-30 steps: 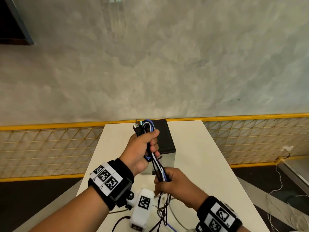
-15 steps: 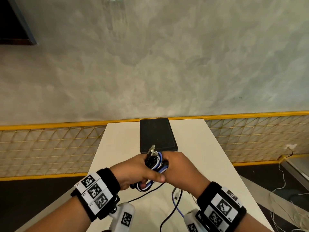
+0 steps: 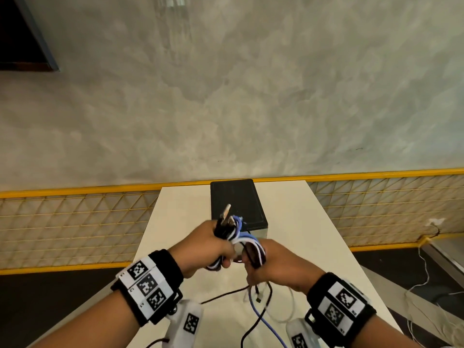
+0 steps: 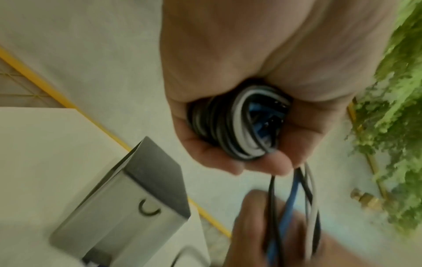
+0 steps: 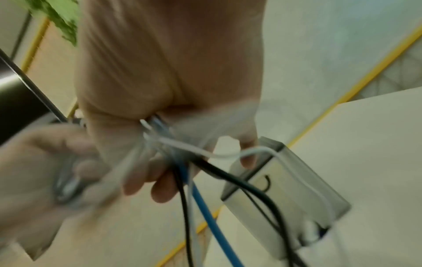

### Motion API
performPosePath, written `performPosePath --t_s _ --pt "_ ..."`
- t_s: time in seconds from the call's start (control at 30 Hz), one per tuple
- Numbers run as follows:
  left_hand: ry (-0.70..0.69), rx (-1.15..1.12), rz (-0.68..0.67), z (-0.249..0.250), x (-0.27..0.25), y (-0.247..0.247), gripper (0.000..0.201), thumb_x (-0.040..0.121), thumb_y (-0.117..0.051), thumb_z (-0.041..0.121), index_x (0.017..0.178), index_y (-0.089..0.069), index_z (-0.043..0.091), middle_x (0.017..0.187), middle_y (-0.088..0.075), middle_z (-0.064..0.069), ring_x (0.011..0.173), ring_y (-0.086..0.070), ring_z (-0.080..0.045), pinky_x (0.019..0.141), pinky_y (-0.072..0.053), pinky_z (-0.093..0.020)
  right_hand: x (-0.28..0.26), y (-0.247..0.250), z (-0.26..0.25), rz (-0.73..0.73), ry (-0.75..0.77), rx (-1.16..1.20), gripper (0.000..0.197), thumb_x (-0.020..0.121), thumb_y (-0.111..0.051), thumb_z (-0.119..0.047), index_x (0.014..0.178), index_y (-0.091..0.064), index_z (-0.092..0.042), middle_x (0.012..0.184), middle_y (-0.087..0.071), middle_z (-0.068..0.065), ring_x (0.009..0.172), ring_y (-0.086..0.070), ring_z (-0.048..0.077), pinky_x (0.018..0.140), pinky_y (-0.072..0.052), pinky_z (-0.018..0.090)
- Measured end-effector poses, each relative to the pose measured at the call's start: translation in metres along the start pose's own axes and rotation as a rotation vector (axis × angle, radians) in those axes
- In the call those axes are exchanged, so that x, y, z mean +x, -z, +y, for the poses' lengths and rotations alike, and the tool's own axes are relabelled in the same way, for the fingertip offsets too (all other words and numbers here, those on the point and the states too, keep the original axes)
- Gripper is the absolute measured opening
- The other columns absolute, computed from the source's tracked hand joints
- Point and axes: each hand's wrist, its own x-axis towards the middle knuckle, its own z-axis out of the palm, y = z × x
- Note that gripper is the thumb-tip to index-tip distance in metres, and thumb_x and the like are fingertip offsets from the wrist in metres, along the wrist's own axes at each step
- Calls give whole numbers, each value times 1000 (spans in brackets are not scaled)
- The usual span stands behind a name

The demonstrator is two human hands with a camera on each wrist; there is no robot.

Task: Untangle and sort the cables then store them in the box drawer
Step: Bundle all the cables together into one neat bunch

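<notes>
My left hand grips a coiled bundle of black, white and blue cables, with plug ends sticking up from the fist. The left wrist view shows the coil wound inside the curled fingers. Just to the right, my right hand holds the same strands looped over it. Loose tails, one blue and one black, hang down to the white table. In the right wrist view the fingers curl round the black, white and blue strands. The box drawer, black-topped with a grey front, stands behind the hands.
The box front has a ring pull and looks closed. A yellow mesh railing runs behind the narrow table. White wires lie on the floor at the right. Green foliage appears in the left wrist view.
Both hands dropped from above the box to just before it. The right hand came up beside the left, then moved slightly right with loops of cable over it.
</notes>
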Motion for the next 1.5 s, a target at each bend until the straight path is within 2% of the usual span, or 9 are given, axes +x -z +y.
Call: performPosePath --t_s 0.13,0.3,0.43,0.53,0.67,0.8,1.03,1.23,1.5 --pt "-50 -83 189 23 7 32 17 81 -65 -8 70 -57 2 50 -55 -14 37 -52 -18 42 -41 -24 -6 -7 39 76 -123 8 25 66 -67 -3 65 -59 -26 71 -56 -6 69 -54 12 67 -47 28" --pt "-15 7 132 19 6 27 11 80 -66 -4 81 -57 2 50 -54 -13 39 -50 -18 45 -38 -25 -9 1 71 136 -197 -272 13 71 -66 -27 75 -55 -33 75 -61 -13 71 -56 5 77 -50 34" --pt "19 80 93 9 8 15 14 77 -69 1 82 -57 6 49 -54 -10 39 -47 -18 47 -38 -27 -21 22 67 -20 -310 -151 101 55 -89 -48 141 -35 -45 140 -49 -14 127 -48 4 110 -39 31" --pt "30 149 27 6 8 6 20 76 -69 0 71 -52 10 43 -52 -2 36 -44 -15 42 -34 -22 -21 32 29 17 -129 -2 130 55 -93 -39 153 -8 -42 154 -24 -20 143 -20 -3 115 -29 22" --pt "-22 125 -12 16 9 -4 7 76 -68 -1 80 -64 3 47 -54 -1 42 -49 -18 44 -37 -23 1 10 -9 -30 101 151 98 67 -87 -17 147 -33 -32 141 -53 -11 131 -49 6 104 -45 23" --pt "-62 66 25 24 10 5 9 80 -69 -1 81 -60 1 50 -53 -7 40 -50 -17 43 -36 -21 8 -9 -3 168 89 369 13 80 -69 -18 91 -68 -12 83 -68 17 77 -68 28 81 -51 41" --pt "-68 -138 60 -2 12 -4 8 88 -67 4 88 -67 12 50 -61 4 44 -53 -14 44 -42 -22 12 -9 -1 468 44 492 20 93 -63 -18 90 -53 -1 65 -54 3 53 -50 15 53 -46 30" --pt "-113 -193 5 -28 16 -35 25 80 -73 1 102 -73 14 85 -76 -7 69 -64 -20 63 -51 -27 16 -23 0 372 -77 731 23 102 -48 -29 116 -55 -14 114 -67 20 100 -67 28 89 -54 50" --pt "-113 -273 -91 -39 18 -50 33 79 -69 -8 106 -69 10 91 -74 -6 86 -71 -16 76 -56 -25 13 -34 -1 305 -90 770 31 103 -37 -38 127 -44 -20 116 -69 12 102 -71 18 78 -58 31"
